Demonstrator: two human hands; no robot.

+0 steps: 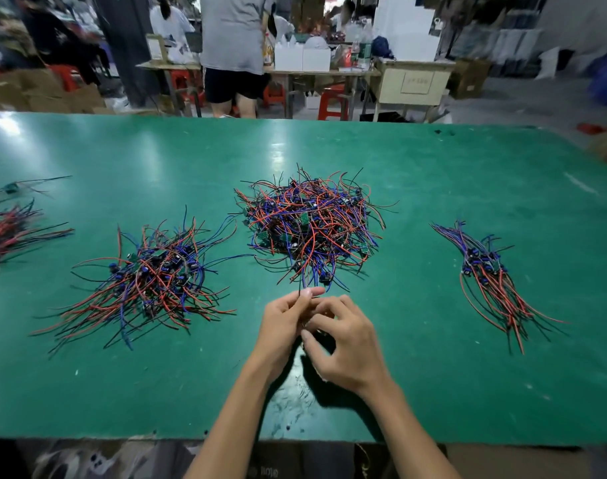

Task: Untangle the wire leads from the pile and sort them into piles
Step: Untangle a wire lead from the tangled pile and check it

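Left hand [284, 323] and right hand [347, 347] pinch thin wire leads [299, 288] at 6 o'clock of the tangled pile [309, 219].

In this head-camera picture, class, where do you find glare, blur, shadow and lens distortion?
Head view: glare streaks the green table at centre and far left; the pile at the left edge is smeared; the hands cast a dark shadow on the table beneath them; the table's far edge bows, a wide-angle effect.

The table [468, 188] wears a smooth green mat with a soft sheen, scuffed near the front edge. The wires [309, 223] have glossy plastic insulation, red, blue and black. Behind, stools [333, 103] look like red plastic.
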